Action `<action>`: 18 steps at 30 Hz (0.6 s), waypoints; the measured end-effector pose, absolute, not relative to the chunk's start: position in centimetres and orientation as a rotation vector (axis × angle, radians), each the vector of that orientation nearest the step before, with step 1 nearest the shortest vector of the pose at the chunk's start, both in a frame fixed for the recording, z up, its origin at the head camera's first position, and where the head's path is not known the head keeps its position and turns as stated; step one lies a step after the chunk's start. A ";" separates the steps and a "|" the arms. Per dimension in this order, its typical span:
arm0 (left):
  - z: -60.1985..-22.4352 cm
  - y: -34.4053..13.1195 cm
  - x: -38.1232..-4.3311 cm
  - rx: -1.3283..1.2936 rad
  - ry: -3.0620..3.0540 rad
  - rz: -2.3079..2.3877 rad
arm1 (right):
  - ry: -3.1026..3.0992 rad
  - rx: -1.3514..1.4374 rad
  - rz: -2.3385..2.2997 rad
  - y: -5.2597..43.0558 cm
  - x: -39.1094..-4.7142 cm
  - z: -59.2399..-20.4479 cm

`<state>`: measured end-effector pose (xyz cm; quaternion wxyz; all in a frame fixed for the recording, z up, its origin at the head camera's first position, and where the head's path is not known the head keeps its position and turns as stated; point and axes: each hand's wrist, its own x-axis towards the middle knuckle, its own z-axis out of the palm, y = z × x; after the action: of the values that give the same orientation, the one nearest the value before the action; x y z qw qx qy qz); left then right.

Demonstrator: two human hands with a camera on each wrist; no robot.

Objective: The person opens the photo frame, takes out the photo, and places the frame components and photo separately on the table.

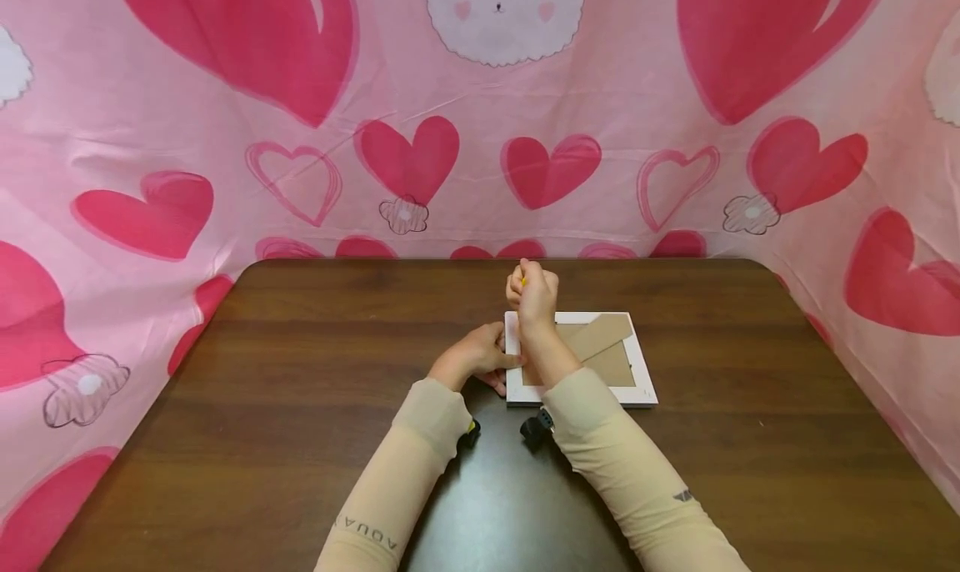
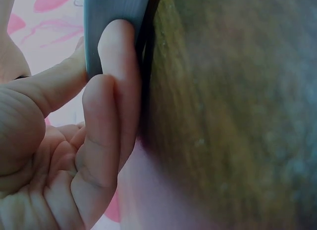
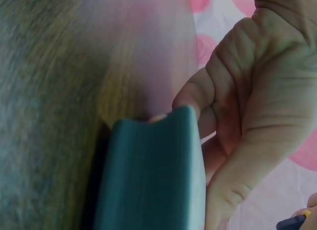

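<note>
A picture frame lies face down on the table, its white rim around a brown backing with a stand flap. My left hand grips its left edge, thumb on top; in the left wrist view two fingertips press against the frame's side. Above the frame's far left part, my right hand is a fist around a slim yellow-and-black tool. Its working end is hidden, so its kind and whether it touches the frame cannot be told.
The brown wooden table reaches back to a pink cloth printed with hearts. Black wrist cameras sit under both forearms, near the frame's front edge. My right forearm crosses over the frame.
</note>
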<state>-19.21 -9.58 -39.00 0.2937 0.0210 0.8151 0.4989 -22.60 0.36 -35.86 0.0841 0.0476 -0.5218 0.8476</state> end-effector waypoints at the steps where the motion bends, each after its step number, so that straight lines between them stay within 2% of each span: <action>1: -39.1 -9.6 -19.2 0.052 2.173 1.324 | -1.569 0.143 2.530 0.3 -22.6 -35.9; 18: -39.3 -9.8 -19.5 0.065 2.175 1.318 | -1.644 0.087 2.539 -0.8 -22.7 -35.6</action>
<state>-19.55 -9.75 -39.26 0.2943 0.0246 0.8171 0.4952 -22.69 -0.82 -35.62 0.0578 0.0287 -0.5425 0.8375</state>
